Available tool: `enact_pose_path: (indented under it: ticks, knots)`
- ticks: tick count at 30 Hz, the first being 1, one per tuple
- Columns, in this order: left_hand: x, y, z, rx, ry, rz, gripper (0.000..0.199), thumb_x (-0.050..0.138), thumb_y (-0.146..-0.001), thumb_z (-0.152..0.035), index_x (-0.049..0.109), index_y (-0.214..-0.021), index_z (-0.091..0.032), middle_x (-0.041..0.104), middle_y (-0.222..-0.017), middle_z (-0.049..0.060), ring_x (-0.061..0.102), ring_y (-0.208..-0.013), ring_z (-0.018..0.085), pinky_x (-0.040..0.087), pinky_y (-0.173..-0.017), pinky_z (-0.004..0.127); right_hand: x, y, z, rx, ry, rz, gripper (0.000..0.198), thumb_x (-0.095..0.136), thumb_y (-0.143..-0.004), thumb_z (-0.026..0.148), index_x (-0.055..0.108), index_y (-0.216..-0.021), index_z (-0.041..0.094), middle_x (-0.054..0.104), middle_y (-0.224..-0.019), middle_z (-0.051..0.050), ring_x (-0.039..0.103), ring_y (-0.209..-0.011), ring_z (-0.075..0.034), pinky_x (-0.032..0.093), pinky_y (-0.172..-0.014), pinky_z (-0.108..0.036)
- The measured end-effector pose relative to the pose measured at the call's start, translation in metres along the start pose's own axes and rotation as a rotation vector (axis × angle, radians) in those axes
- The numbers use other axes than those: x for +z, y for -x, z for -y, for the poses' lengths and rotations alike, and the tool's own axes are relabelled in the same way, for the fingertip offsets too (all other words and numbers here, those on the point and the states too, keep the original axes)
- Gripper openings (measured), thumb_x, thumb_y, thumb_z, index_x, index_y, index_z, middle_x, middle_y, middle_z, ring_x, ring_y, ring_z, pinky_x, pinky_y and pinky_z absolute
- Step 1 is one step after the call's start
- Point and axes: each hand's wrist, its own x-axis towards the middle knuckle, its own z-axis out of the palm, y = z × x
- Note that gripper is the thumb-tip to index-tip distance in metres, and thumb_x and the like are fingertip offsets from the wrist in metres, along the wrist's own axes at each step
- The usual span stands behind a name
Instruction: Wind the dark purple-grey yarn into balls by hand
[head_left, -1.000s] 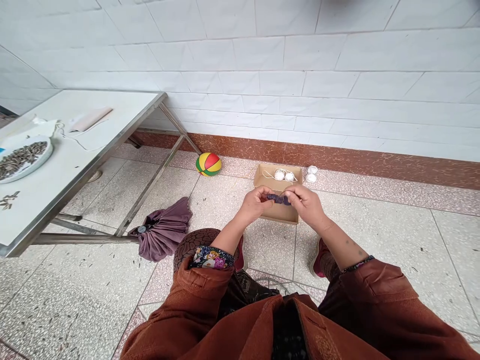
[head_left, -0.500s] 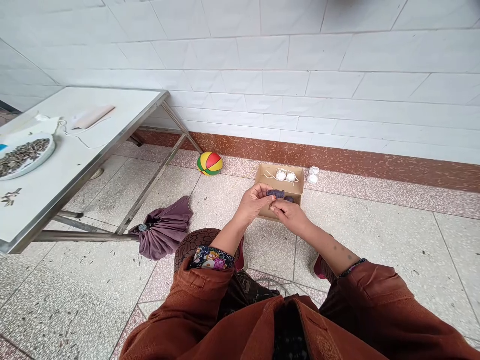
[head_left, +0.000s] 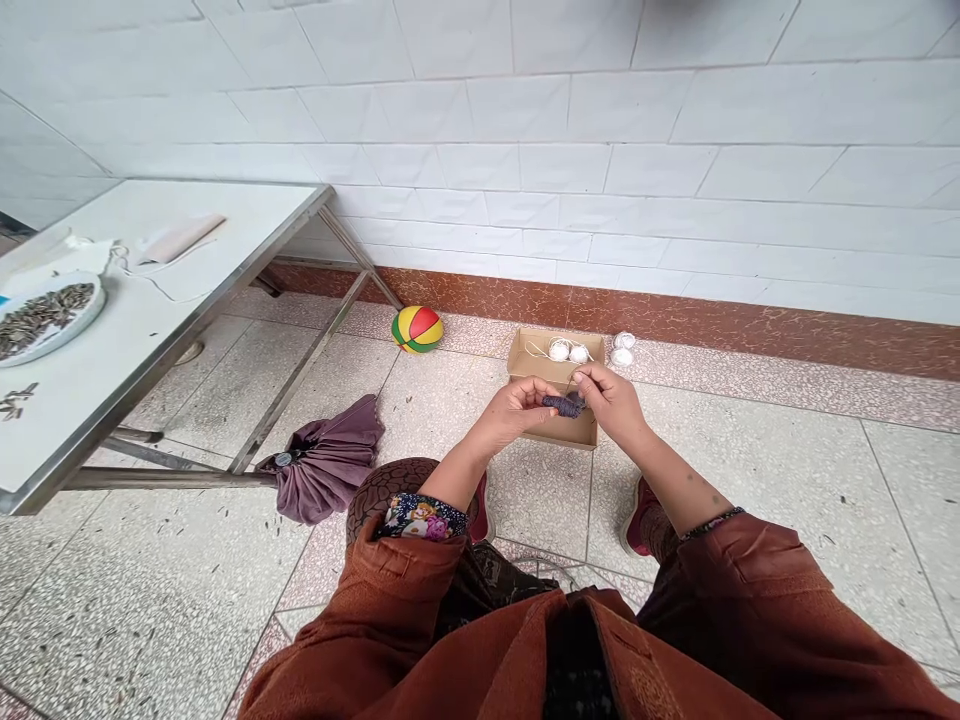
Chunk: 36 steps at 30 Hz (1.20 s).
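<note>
A small bundle of dark purple-grey yarn (head_left: pixel 562 406) is pinched between the thumb and fingers of my left hand (head_left: pixel 517 410). Just right of it, my right hand (head_left: pixel 611 400) is closed, its thumb and forefinger pinched at a thin dark strand by the bundle's upper side. Both hands are above an open cardboard box (head_left: pixel 559 432). Inside its far part lie two white yarn balls (head_left: pixel 559 349) with loose white ends. Part of another dark yarn ball seems to show behind the bundle, largely hidden by my fingers.
Two more white yarn balls (head_left: pixel 622 356) sit on the floor right of the box. A colourful ball (head_left: pixel 418 329) rests near the wall. A folded purple umbrella (head_left: pixel 330 460) lies by the legs of a white table (head_left: pixel 157 320), which holds a plate (head_left: pixel 94 310) of seeds.
My right hand has moved up and right, away from my left fingers, with the strand at its fingertips. The yarn bundle has shifted slightly right and down in my left hand.
</note>
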Motion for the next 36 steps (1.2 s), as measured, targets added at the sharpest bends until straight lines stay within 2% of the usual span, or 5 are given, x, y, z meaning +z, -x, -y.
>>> enact_pose_path:
  ticks: [5,11,22,28,36]
  knots:
    - [-0.003,-0.002,0.002,0.052,0.107,-0.102,0.03,0.084,-0.068,-0.024,0.066,-0.092,-0.017,0.068,-0.087,0.0,0.06,-0.078,0.011,0.044,-0.078,0.025,0.024,0.009,-0.012,0.002,0.097,0.175,0.019,0.052,-0.097,0.03,0.066,-0.088,0.022,0.069,-0.079,-0.002,0.063,-0.072,-0.019,0.047,-0.068,-0.029]
    - [-0.011,-0.008,0.01,0.074,-0.031,-0.29,0.023,0.077,-0.069,-0.017,0.063,-0.087,-0.016,0.067,-0.079,-0.001,0.06,-0.072,0.011,0.045,-0.074,0.025,0.035,0.022,0.005,-0.241,0.12,0.426,0.023,0.049,-0.102,0.029,0.067,-0.09,0.022,0.071,-0.086,-0.004,0.066,-0.081,-0.019,0.048,-0.075,-0.029]
    - [-0.003,0.001,0.002,-0.005,-0.071,0.009,0.023,0.077,-0.072,-0.023,0.064,-0.09,-0.016,0.065,-0.08,-0.001,0.056,-0.068,0.009,0.039,-0.067,0.024,-0.006,0.0,0.009,-0.016,-0.051,0.065,0.024,0.054,-0.098,0.039,0.064,-0.084,0.022,0.061,-0.071,0.0,0.056,-0.063,-0.016,0.044,-0.063,-0.028]
    - [0.001,-0.002,0.001,0.069,0.094,-0.077,0.03,0.083,-0.07,-0.025,0.065,-0.092,-0.017,0.068,-0.089,0.001,0.062,-0.079,0.011,0.046,-0.078,0.026,0.014,0.013,-0.006,0.057,0.071,0.255,0.019,0.051,-0.095,0.03,0.062,-0.081,0.022,0.062,-0.069,0.0,0.058,-0.063,-0.017,0.044,-0.064,-0.028]
    - [-0.001,-0.01,0.013,0.035,-0.171,-0.197,0.023,0.074,-0.076,-0.024,0.06,-0.093,-0.019,0.062,-0.07,-0.004,0.055,-0.058,0.009,0.04,-0.061,0.023,0.014,0.031,0.014,-0.252,0.097,0.43,0.022,0.044,-0.103,0.027,0.064,-0.099,0.021,0.07,-0.093,-0.005,0.065,-0.083,-0.019,0.048,-0.077,-0.031]
